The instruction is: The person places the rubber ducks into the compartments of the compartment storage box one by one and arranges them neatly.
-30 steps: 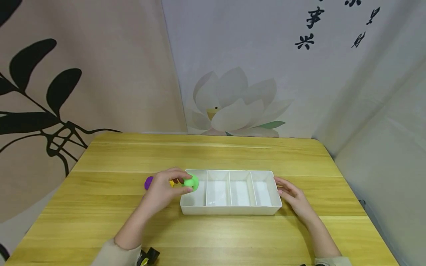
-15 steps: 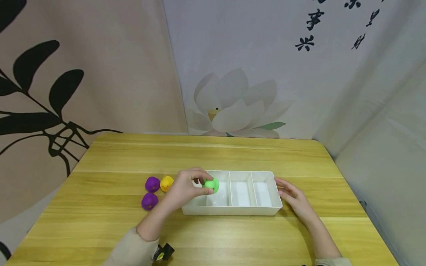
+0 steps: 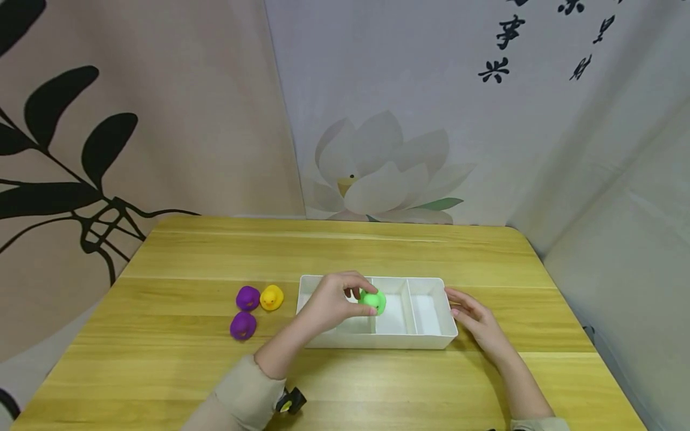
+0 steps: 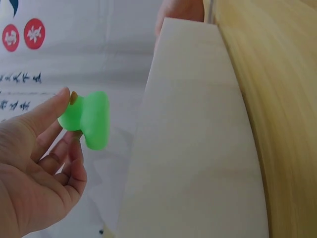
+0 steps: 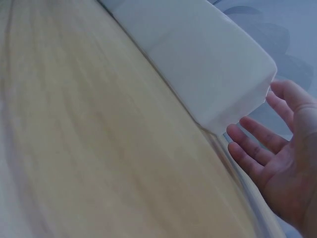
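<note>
Between thumb and fingers, my left hand (image 3: 336,300) pinches a green rubber duck (image 3: 374,301). It holds the duck over the middle of a white divided box (image 3: 377,341), above the box's rim in the left wrist view, where the green duck (image 4: 96,120) shows side-on. My right hand (image 3: 481,323) rests against the right end of the box, fingers mostly straight; in the right wrist view the fingertips of this hand (image 5: 285,148) are at the box's end wall (image 5: 242,106). The left forearm and hand hide part of the box's left compartments.
Left of the box, a yellow duck (image 3: 271,297) sits beside a purple duck (image 3: 248,298), with another purple duck (image 3: 243,326) just in front. All stand on the wooden table (image 3: 162,335). A printed curtain (image 3: 388,90) hangs behind the table's far edge.
My left hand has carried the green duck rightward from the box's left compartment to over its middle, uncovering the yellow and purple ducks. The right hand has stayed at the box's end.
</note>
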A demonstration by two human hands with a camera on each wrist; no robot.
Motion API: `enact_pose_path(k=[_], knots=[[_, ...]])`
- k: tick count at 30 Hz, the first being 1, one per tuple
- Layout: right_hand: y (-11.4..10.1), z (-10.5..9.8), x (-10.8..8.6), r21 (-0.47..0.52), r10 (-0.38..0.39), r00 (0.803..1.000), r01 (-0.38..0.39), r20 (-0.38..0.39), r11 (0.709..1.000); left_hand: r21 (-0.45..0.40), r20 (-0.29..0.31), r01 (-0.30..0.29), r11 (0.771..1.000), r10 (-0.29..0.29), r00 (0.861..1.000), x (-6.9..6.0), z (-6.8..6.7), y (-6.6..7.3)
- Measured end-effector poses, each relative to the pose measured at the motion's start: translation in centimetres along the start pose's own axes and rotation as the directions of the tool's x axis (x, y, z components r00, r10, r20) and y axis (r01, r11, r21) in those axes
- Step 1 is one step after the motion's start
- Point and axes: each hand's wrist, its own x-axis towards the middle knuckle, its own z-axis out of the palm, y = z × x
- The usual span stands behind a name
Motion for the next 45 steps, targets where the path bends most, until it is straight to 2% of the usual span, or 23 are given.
enact_pose_path(k=[10, 21, 27, 34, 45], knots=[[0.0, -0.1, 0.0, 0.005, -0.015, 1.000, 0.015, 0.010, 1.000, -0.026, 0.028, 0.031, 0.999, -0.030, 0.999, 1.9, 2.6, 0.6], [0.0, 0.0, 0.0, 0.014, -0.012, 1.000, 0.012, 0.008, 1.000, -0.032, 0.035, -0.016, 0.999, 0.017, 0.999, 3.8, 4.8, 0.7], [-0.1, -0.1, -0.1, 0.025, -0.015, 1.000, 0.015, 0.018, 1.000, -0.041, 0.047, 0.002, 0.999, -0.001, 0.999, 5.0, 6.0, 0.6], [-0.2, -0.1, -0.1, 0.005, -0.007, 1.000, 0.007, 0.029, 1.000, -0.077, 0.082, 0.061, 0.995, -0.055, 0.995, 6.2, 7.2, 0.4], [-0.2, -0.1, -0.1, 0.002, -0.001, 0.999, 0.001, 0.033, 1.000, -0.049, 0.107, 0.088, 0.995, -0.082, 0.991, 7.1, 8.6, -0.7]])
